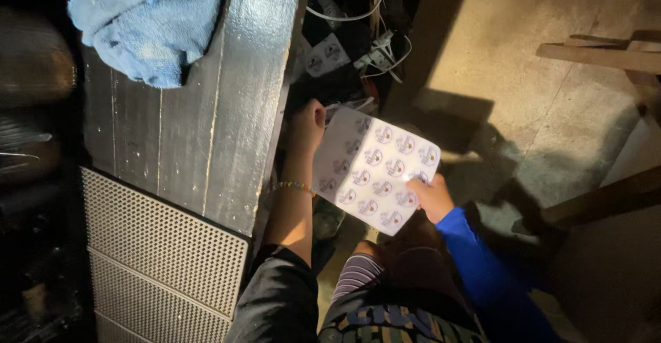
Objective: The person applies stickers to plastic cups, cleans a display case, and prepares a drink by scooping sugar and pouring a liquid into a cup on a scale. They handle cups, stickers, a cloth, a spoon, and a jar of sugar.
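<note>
Both hands are clamped on a white sticker sheet (375,171) held above the lap, left hand (306,124) pinching its upper left edge, right hand (430,198) gripping its lower right edge, beside a black wooden table (206,123).

Glossy paper sticker sheet (375,171); glossy painted wood tabletop (206,123); fuzzy blue cloth (148,19).

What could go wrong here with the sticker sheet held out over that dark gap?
The sticker sheet is pinched only at its edges by the left hand and right hand, so it might bend or crease. If dropped, it could fall among the white cables in the gap. Dim, patchy light may hide the stickers' edges.
</note>
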